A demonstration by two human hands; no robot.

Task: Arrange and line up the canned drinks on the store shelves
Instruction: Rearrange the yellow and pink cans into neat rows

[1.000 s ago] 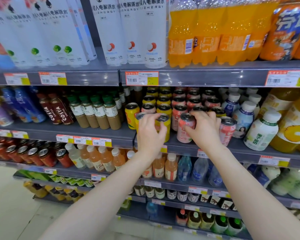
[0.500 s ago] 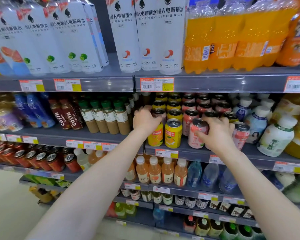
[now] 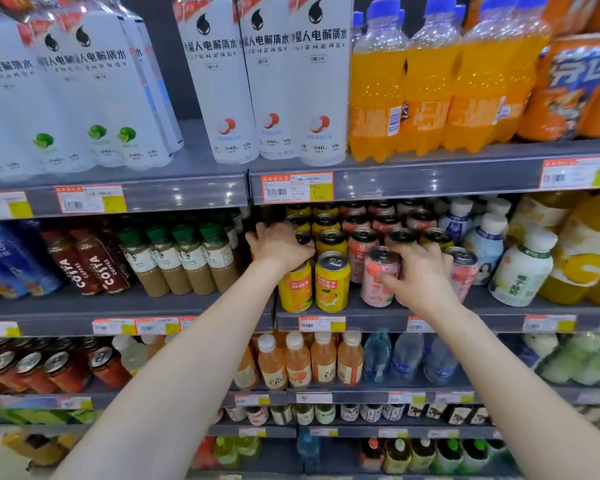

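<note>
Rows of yellow and pink drink cans stand on the grey middle shelf. My left hand grips the top of the leftmost front yellow can. Beside it a second yellow can stands free at the shelf front. My right hand holds a pink can at the shelf front, fingers wrapped behind it and thumb across its label. Another pink can stands just right of that hand. More cans run back in rows behind them.
Coffee bottles stand left of the cans and white-capped bottles to the right. Large white bottles and orange soda bottles fill the shelf above. Small juice bottles sit on the shelf below.
My left hand has moved from the second yellow can to the leftmost one and closed over its top. My right hand stays on the pink can. The camera has come closer.
</note>
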